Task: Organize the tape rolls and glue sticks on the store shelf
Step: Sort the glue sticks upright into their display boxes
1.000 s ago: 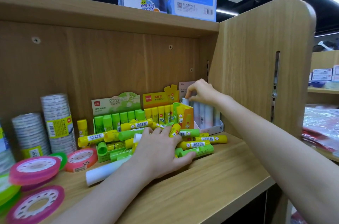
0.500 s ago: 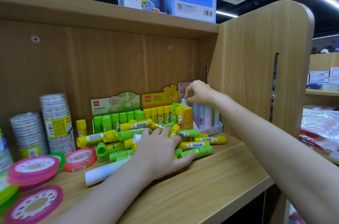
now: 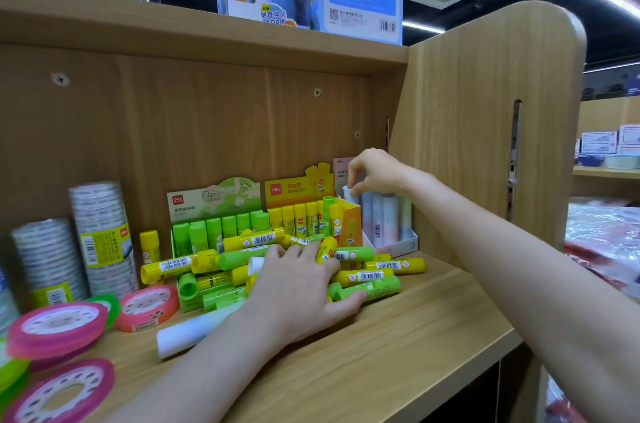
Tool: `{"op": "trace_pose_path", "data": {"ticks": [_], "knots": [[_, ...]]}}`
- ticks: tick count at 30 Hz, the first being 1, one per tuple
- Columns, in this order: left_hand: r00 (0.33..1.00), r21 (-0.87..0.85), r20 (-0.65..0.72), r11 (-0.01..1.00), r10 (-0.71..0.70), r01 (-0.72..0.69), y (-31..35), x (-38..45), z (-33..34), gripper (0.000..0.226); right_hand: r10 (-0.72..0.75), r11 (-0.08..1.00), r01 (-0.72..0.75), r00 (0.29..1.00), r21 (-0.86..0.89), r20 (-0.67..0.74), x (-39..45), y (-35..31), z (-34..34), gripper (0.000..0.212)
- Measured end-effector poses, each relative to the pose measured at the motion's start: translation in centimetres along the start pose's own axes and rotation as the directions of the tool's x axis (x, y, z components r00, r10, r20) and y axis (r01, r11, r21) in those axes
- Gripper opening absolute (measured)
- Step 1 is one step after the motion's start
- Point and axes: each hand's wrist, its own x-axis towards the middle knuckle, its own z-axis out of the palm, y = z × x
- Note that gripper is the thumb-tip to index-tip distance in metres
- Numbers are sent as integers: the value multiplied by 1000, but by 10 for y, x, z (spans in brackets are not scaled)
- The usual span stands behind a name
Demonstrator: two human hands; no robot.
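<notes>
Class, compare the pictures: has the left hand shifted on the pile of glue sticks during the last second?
No. The left hand still lies spread on the loose glue sticks, just in front of the orange display box, as before.

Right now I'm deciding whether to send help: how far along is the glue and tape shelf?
Partly done. Green display box and yellow display box hold upright sticks. In hand: right hand pinches a white stick at the white box; left hand rests on the loose glue sticks. Pink tape rolls remain scattered.
</notes>
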Motion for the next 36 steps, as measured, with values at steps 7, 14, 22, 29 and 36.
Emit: {"op": "trace_pose_path", "data": {"ticks": [7,14,22,29,36], "knots": [[1000,3,-3,1000,1,-1,-1,1,1,97,-17,999,17,1000,-33,-11,0,10,-4,7],[1000,3,0,1000,-2,2,0,1,0,98,-67,996,66,998,-59,-5,-3,9,-8,6],[1000,2,0,1000,-5,5,0,1,1,99,-66,997,64,997,-44,-33,-6,11,-7,6],[1000,2,-8,1000,-6,6,0,1,1,98,-94,994,92,995,-53,-38,-7,8,-7,7],[1000,10,-3,1000,-3,3,1,0,0,99,-109,990,109,994,-84,6,-12,8,-8,5]]}}
